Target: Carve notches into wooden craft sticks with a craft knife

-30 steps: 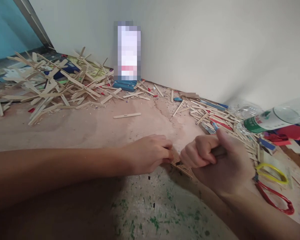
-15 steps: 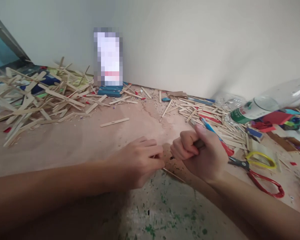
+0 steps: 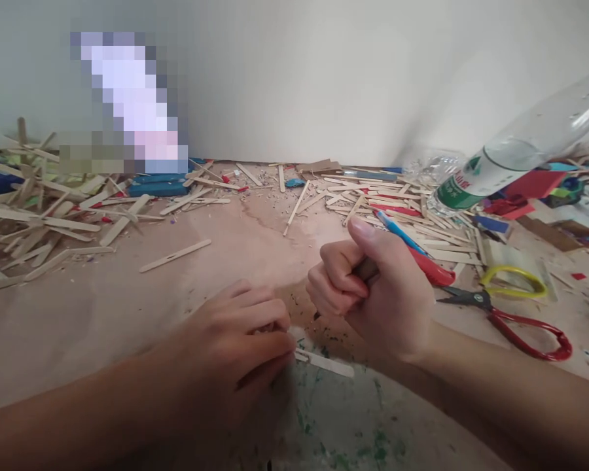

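My left hand is closed, its thumb and fingers pinching one end of a wooden craft stick. The stick's free end points right, over the green-specked board, and a notch or split shows near my fingertips. To the right, my right hand makes a fist with the thumb up, wrapped round a slim dark tool. Most of that tool is hidden by the fingers, so its kind cannot be made out. A small gap separates the two hands.
Craft sticks lie heaped at left, and more behind my right hand. Scissors with yellow and red handles, a blue and red pen-like tool and a leaning plastic bottle are at right. A blurred-out screen stands against the wall.
The view has swung right, so the background sits further left. My left hand has turned and come nearer, and more of the craft stick's flat face shows. My right hand keeps its grip.
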Action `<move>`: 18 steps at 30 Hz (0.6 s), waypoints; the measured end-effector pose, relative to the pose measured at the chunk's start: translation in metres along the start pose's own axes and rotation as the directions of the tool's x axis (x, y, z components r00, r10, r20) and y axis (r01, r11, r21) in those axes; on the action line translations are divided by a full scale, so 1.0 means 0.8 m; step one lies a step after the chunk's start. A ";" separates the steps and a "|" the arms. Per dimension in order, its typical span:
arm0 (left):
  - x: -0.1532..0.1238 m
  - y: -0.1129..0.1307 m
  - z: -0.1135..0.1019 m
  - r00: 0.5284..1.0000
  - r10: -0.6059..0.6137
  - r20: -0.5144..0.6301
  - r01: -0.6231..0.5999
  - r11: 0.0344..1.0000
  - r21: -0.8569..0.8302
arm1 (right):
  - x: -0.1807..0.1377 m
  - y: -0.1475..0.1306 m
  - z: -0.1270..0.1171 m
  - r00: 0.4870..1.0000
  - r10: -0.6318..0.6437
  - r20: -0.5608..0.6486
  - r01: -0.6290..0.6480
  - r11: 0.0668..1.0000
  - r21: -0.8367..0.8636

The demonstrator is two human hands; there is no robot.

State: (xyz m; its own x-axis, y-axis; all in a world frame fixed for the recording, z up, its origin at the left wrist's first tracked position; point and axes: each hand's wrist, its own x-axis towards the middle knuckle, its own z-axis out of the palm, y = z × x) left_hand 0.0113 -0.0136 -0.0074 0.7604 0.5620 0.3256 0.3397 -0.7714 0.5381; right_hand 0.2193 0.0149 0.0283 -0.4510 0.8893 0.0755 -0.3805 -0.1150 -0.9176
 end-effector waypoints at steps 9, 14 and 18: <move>-0.001 -0.004 0.004 1.000 0.011 -0.021 -0.010 1.000 0.011 | -0.002 -0.003 0.003 1.000 0.004 0.007 -0.004 1.000 -0.020; -0.001 -0.007 0.003 1.000 0.028 0.009 -0.028 0.999 0.042 | -0.005 -0.014 0.002 0.999 0.039 0.016 -0.038 0.996 -0.086; 0.000 -0.007 0.003 0.998 -0.030 -0.046 0.036 0.990 0.140 | -0.012 -0.028 0.000 0.985 0.145 0.091 -0.137 0.987 -0.089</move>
State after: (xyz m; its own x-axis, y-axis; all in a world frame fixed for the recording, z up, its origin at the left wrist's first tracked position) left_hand 0.0107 -0.0096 -0.0124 0.7236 0.5978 0.3451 0.4409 -0.7850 0.4352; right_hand 0.2319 0.0091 0.0484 -0.5728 0.8193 -0.0230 -0.2421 -0.1959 -0.9503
